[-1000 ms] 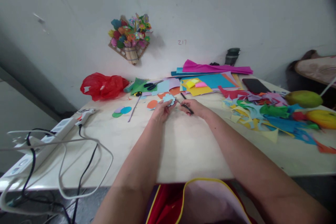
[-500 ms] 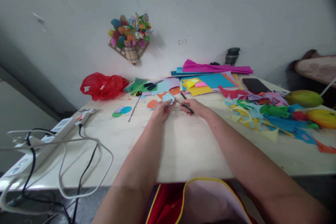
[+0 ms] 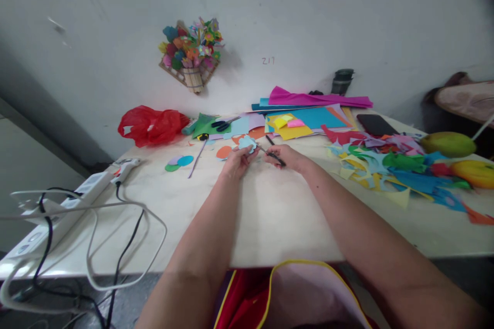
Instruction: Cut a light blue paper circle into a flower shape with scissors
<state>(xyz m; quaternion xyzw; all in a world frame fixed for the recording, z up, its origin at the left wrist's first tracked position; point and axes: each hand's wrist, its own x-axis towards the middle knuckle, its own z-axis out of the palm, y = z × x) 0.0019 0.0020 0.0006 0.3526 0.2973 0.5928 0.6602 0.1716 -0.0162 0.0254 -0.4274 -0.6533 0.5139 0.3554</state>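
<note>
Pinched in my left hand (image 3: 237, 163) is a light blue paper flower (image 3: 247, 143) with a scalloped edge. My right hand (image 3: 287, 156) is closed on dark-handled scissors (image 3: 277, 159), whose blades point left and reach the flower's right edge. Whether the blades bite into the paper is too small to tell. Just left of the flower lies an orange paper circle (image 3: 224, 152). Farther left a blue paper circle (image 3: 186, 161) lies with a green circle (image 3: 172, 168) and a lilac one. A thin lilac strip (image 3: 197, 159) lies between them.
A red plastic bag (image 3: 152, 126), a second pair of scissors (image 3: 222, 125) and coloured sheets (image 3: 309, 119) lie along the back. At right are paper scraps (image 3: 380, 164), a phone (image 3: 375, 125) and a mango (image 3: 447, 144). A cabled power strip (image 3: 64, 216) sits at left.
Almost nothing differs. Both hands keep the same place and grip, with the flower and scissors at most slightly shifted.
</note>
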